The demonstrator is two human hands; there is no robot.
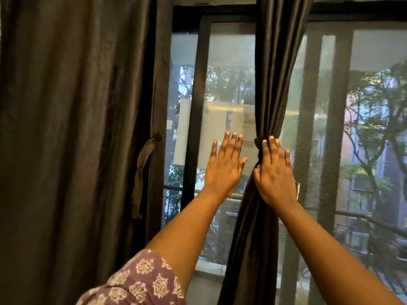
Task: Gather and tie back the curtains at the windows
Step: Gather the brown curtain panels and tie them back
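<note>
A dark brown curtain (pixel 275 69) hangs at the middle of the window, drawn into a narrow waist by a knotted tie-back (pixel 259 143). My right hand (pixel 274 170) rests flat on that gathered waist, fingers straight and pointing up beside the knot. My left hand (pixel 224 166) is held up just left of the curtain with straight, spread fingers, in front of the window and holding nothing. A second, wider dark curtain (pixel 72 128) hangs loose on the left. Its fabric tie-back strap (pixel 144 170) dangles along its right edge.
Behind the curtains is a black-framed window (pixel 196 106) with a mesh screen, and trees and buildings show outside. A patterned purple sleeve (pixel 141 282) covers my left upper arm at the bottom.
</note>
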